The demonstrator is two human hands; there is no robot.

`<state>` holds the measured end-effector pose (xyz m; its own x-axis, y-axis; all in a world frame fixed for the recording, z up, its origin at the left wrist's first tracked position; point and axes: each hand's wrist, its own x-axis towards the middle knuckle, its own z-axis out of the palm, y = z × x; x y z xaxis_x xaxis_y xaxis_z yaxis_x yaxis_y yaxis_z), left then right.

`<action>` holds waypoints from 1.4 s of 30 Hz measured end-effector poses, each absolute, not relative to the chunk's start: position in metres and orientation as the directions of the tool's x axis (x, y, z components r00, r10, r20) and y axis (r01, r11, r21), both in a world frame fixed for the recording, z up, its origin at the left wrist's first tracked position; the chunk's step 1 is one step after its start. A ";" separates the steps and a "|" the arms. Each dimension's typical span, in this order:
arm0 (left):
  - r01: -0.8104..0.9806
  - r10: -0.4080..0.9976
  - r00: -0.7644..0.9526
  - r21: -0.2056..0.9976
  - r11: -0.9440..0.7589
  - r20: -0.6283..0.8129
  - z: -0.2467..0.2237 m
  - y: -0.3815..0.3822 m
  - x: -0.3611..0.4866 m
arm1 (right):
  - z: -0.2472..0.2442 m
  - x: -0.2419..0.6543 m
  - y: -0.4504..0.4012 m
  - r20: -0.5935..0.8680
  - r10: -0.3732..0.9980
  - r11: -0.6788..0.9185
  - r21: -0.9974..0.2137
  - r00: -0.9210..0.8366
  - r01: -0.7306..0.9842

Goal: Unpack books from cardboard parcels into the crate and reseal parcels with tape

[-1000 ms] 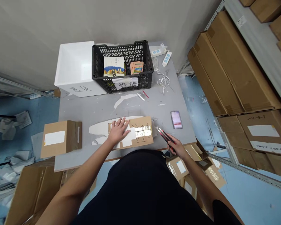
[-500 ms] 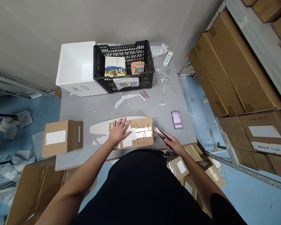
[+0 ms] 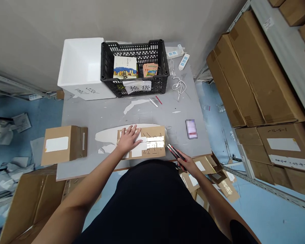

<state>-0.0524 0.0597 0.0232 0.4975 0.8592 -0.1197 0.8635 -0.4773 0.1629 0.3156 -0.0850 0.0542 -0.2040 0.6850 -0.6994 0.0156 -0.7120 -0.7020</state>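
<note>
A flat cardboard box [image 3: 156, 152] with handwriting, shiny tape and a white label lies at the table's front edge. My left hand [image 3: 128, 139] rests on its left part, fingers spread across the label. In my right hand [image 3: 187, 162] is a red and black utility knife [image 3: 175, 152], the fingers wrapped round its handle. Its tip points up and left, close to the box's right end; whether it touches the cardboard I cannot tell. Beneath the box, a white torn patch [image 3: 104, 135] shows on the grey tabletop.
A closed carton [image 3: 75, 142] stands at the table's left edge. Behind are a white foam box [image 3: 86, 91] and a black crate [image 3: 142, 91] holding books. A phone [image 3: 191, 128], a white cable [image 3: 179, 85] and power strips [image 3: 184, 62] lie right. Cartons fill the shelf [image 3: 251, 176].
The knife in my right hand has dropped slightly toward the table's front edge, near the box's right end. My left hand stays on the box. The whole view has shifted a little.
</note>
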 end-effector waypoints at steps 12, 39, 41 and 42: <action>0.854 0.851 0.514 0.162 -0.495 -0.110 0.023 0.060 -0.055 | 0.060 0.321 -0.097 -0.692 0.703 -0.706 -0.707 -0.164 -0.043; 0.853 0.854 0.515 0.142 -0.503 -0.070 0.019 0.059 -0.053 | 0.059 0.318 -0.089 -0.699 0.675 -0.719 -0.695 -0.236 0.003; 0.850 0.852 0.520 0.141 -0.507 -0.068 0.019 0.059 -0.054 | 0.062 0.319 -0.088 -0.697 0.674 -0.717 -0.697 -0.247 0.012; 0.849 0.851 0.522 0.143 -0.509 -0.068 0.019 0.058 -0.054 | 0.063 0.320 -0.088 -0.698 0.671 -0.718 -0.696 -0.252 0.015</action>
